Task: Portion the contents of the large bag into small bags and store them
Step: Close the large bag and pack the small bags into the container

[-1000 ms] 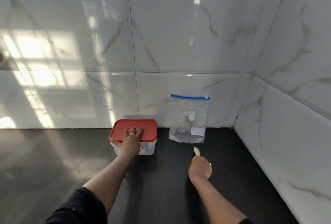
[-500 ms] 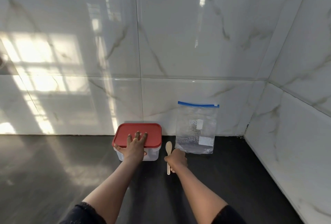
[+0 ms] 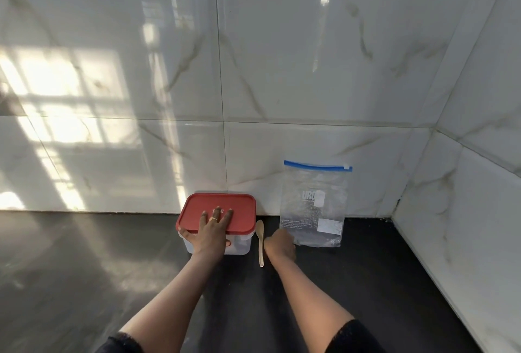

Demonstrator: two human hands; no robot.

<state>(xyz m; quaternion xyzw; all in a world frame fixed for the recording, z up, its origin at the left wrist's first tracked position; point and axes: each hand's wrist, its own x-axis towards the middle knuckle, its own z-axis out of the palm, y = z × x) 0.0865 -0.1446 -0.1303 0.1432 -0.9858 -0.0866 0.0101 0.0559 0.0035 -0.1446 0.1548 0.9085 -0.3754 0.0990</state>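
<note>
Recorder: Spoon [image 3: 260, 242] status against half a second ago?

Checker: Changed. The right hand [image 3: 280, 245] gripped it then. Now it lies flat on the dark counter [image 3: 84, 268], bowl toward the wall, between the container [image 3: 239, 245] and that hand, not held. The right hand has shifted over to the lower left corner of the bag [image 3: 314, 206].

Recorder: Left hand [image 3: 210, 233]?

Checker: Same as before: fingers straight and spread, palm down on the red lid [image 3: 220, 206]. A ring [image 3: 213, 219] shows on one finger.

Recorder: Right hand state?

Checker: Its fingers fold under, out of sight. Cannot tell whether they pinch the bag or only meet it.

Recorder: Contents?

Checker: Container has a clear body with the lid on; the interior is unreadable except for a reddish mark at the front wall. The bag is clear with a blue zip strip on top, and stands leaning on the wall tile [image 3: 282, 56], right of the container and apart from it. It carries print and white patches. Fill not discernible.

Recorder: Cut off?

Checker: Dark sleeves [image 3: 358, 337], at the bottom edge.
</note>
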